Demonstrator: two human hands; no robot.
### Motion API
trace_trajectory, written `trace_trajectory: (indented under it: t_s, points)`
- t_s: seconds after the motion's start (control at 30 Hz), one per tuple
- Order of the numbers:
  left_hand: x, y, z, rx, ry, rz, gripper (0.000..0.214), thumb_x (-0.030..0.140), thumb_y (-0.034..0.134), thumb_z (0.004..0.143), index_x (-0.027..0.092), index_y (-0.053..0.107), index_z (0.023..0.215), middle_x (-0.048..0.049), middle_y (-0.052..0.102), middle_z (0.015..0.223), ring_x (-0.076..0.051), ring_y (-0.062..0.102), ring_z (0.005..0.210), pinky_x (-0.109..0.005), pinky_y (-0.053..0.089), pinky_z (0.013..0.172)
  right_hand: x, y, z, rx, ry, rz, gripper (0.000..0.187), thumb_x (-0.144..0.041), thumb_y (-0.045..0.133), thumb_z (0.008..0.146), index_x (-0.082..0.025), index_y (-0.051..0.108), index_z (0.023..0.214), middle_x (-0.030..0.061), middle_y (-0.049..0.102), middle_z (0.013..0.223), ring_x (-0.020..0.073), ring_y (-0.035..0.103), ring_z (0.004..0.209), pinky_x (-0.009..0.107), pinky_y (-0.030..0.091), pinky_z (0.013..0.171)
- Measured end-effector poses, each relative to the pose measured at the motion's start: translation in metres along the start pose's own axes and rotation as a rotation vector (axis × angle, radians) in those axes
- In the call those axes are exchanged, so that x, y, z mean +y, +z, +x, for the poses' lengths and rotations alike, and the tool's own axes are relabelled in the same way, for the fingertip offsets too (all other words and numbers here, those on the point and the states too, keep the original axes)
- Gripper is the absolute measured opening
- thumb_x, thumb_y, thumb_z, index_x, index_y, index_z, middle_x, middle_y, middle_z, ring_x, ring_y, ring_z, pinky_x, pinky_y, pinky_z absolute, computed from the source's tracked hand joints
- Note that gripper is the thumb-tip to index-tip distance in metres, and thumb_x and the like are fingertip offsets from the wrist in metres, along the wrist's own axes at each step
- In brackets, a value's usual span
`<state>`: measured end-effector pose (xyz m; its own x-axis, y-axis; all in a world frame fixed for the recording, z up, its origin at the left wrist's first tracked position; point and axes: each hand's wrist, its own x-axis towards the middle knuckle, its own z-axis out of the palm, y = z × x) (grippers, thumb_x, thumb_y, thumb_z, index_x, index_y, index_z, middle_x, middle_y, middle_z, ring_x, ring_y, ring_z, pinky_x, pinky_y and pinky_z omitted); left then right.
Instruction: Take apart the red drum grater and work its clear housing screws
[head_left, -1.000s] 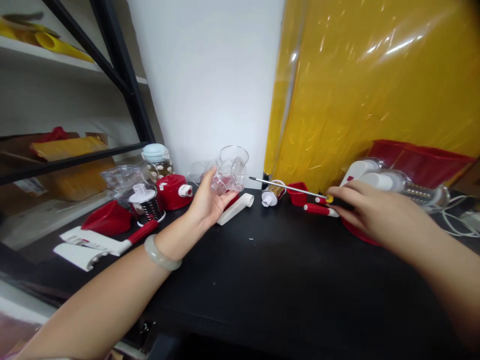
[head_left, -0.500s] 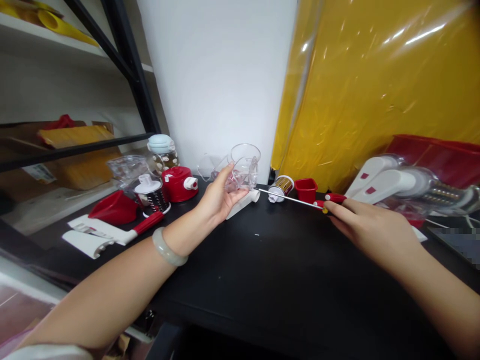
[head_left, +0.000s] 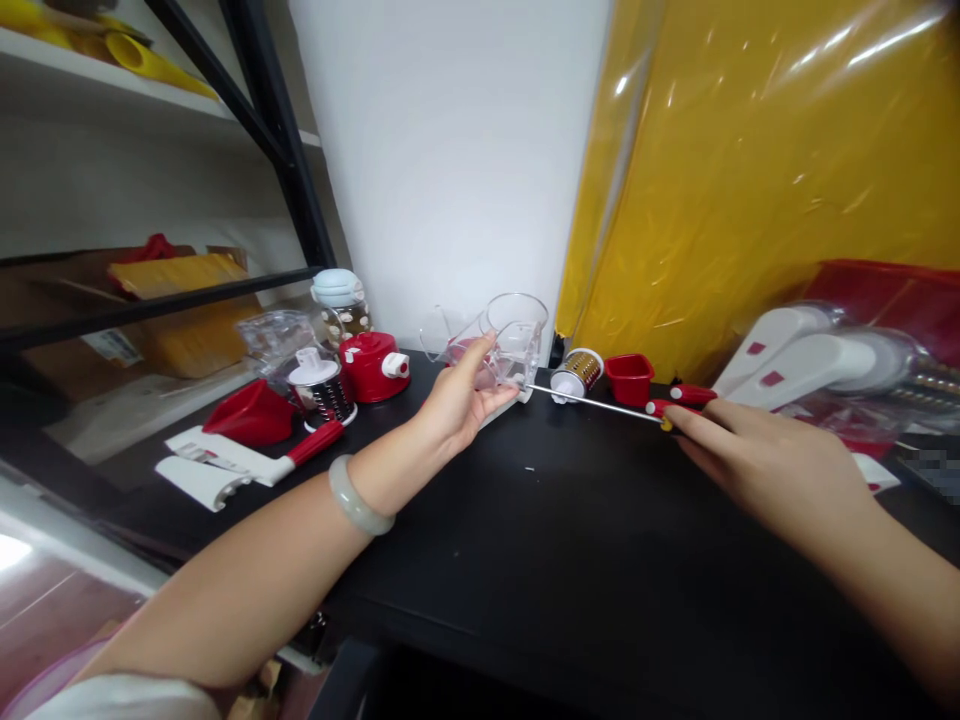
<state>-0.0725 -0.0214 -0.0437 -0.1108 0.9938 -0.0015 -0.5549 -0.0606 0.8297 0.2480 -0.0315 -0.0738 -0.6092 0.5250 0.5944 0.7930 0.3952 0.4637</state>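
My left hand (head_left: 461,400) is closed around a clear plastic grater housing (head_left: 517,325), held tilted just above the black tabletop. A long-shafted screwdriver (head_left: 600,403) is in my right hand (head_left: 757,450), its fingers wrapped over the handle. The screwdriver's shaft runs level to the left, and its tip meets the lower right part of the housing; whether it sits in a screw I cannot tell. Under the housing lies a white part (head_left: 501,412), partly hidden by my left hand. Right behind the shaft are a grater drum (head_left: 577,375) and a small red cup (head_left: 628,378).
On the left stand a red round base (head_left: 373,367), a metal drum (head_left: 322,392), a red hopper (head_left: 251,412) and a white crank handle (head_left: 232,452). A lidded jar (head_left: 339,290) is behind them. White grater bodies (head_left: 810,360) lie at right. A black shelf frame (head_left: 277,130) rises at left.
The whole view has shifted slightly, so everything appears a little further right. Both hands keep their hold, and the screwdriver's tip stays at the clear housing.
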Motion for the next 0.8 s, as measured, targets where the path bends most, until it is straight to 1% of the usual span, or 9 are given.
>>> trace_trajectory:
  t_s: [0.13, 0.23, 0.33, 0.4, 0.5, 0.57, 0.67, 0.73, 0.8]
  points:
    - [0.0, -0.001, 0.001, -0.005, -0.003, -0.004, 0.033, 0.038, 0.077, 0.086, 0.018, 0.067, 0.109, -0.0076, 0.075, 0.09, -0.017, 0.071, 0.074, -0.03, 0.063, 0.074, 0.0, -0.001, 0.0, -0.024, 0.013, -0.012, 0.033, -0.037, 0.045, 0.103, -0.027, 0.074, 0.114, 0.0108, 0.07, 0.086, 0.0216, 0.061, 0.063, 0.033, 0.03, 0.053]
    - [0.001, 0.0, 0.0, 0.015, 0.006, -0.002, 0.03, 0.037, 0.076, 0.087, 0.017, 0.067, 0.107, -0.0077, 0.074, 0.091, -0.017, 0.071, 0.074, -0.03, 0.063, 0.072, -0.002, -0.006, 0.003, -0.001, -0.003, -0.003, 0.038, -0.043, 0.048, 0.101, -0.022, 0.072, 0.123, 0.0143, 0.069, 0.093, 0.0248, 0.062, 0.072, 0.035, 0.037, 0.061]
    - [0.002, 0.0, 0.0, 0.02, 0.018, 0.015, 0.028, 0.036, 0.075, 0.088, 0.018, 0.067, 0.108, -0.0078, 0.074, 0.094, -0.017, 0.07, 0.074, -0.031, 0.063, 0.072, -0.004, -0.01, 0.006, 0.023, -0.053, -0.042, 0.045, -0.032, 0.046, 0.101, -0.014, 0.063, 0.139, 0.0178, 0.069, 0.098, 0.0286, 0.063, 0.081, 0.04, 0.042, 0.069]
    - [0.003, -0.001, 0.0, 0.006, 0.028, 0.022, 0.029, 0.035, 0.074, 0.089, 0.019, 0.067, 0.111, -0.0083, 0.074, 0.099, -0.017, 0.07, 0.077, -0.031, 0.063, 0.074, -0.004, -0.011, 0.006, 0.027, -0.074, -0.095, 0.048, -0.024, 0.045, 0.1, -0.012, 0.058, 0.144, 0.0188, 0.069, 0.101, 0.0296, 0.064, 0.083, 0.042, 0.044, 0.072]
    - [0.004, -0.002, 0.002, 0.03, 0.025, 0.015, 0.029, 0.035, 0.075, 0.088, 0.019, 0.067, 0.111, -0.0078, 0.074, 0.097, -0.017, 0.07, 0.075, -0.031, 0.062, 0.074, -0.003, -0.011, 0.003, 0.052, -0.085, -0.1, 0.047, -0.023, 0.051, 0.099, -0.017, 0.058, 0.145, 0.0183, 0.07, 0.106, 0.0291, 0.064, 0.088, 0.041, 0.046, 0.074]
    - [0.004, -0.002, 0.004, 0.054, 0.024, 0.001, 0.027, 0.035, 0.075, 0.088, 0.018, 0.067, 0.107, -0.0072, 0.073, 0.094, -0.017, 0.069, 0.074, -0.031, 0.062, 0.074, -0.003, -0.011, -0.001, 0.121, -0.107, -0.069, 0.047, -0.022, 0.057, 0.097, -0.022, 0.06, 0.144, 0.0159, 0.07, 0.103, 0.0268, 0.064, 0.088, 0.038, 0.047, 0.072]
    - [0.004, -0.001, 0.004, 0.048, 0.018, -0.002, 0.024, 0.034, 0.075, 0.088, 0.017, 0.067, 0.103, -0.0068, 0.072, 0.092, -0.016, 0.068, 0.073, -0.031, 0.063, 0.073, -0.004, -0.011, -0.004, 0.225, -0.121, -0.049, 0.046, -0.022, 0.064, 0.094, -0.025, 0.062, 0.14, 0.0124, 0.069, 0.096, 0.0236, 0.063, 0.086, 0.033, 0.045, 0.065]
    - [0.004, 0.0, 0.003, 0.045, 0.015, 0.001, 0.023, 0.034, 0.075, 0.088, 0.017, 0.067, 0.1, -0.0067, 0.071, 0.09, -0.015, 0.067, 0.071, -0.03, 0.063, 0.071, -0.003, -0.009, -0.004, 0.254, -0.075, -0.042, 0.043, -0.023, 0.066, 0.094, -0.025, 0.063, 0.137, 0.0126, 0.068, 0.097, 0.0242, 0.063, 0.087, 0.033, 0.046, 0.065]
    - [0.005, 0.0, 0.002, 0.04, 0.032, -0.003, 0.024, 0.035, 0.076, 0.087, 0.017, 0.067, 0.099, -0.0067, 0.071, 0.09, -0.015, 0.067, 0.07, -0.029, 0.063, 0.07, -0.002, -0.007, -0.002, 0.286, 0.0, 0.016, 0.042, -0.028, 0.066, 0.094, -0.022, 0.063, 0.135, 0.0159, 0.067, 0.109, 0.0254, 0.065, 0.09, 0.035, 0.05, 0.071]
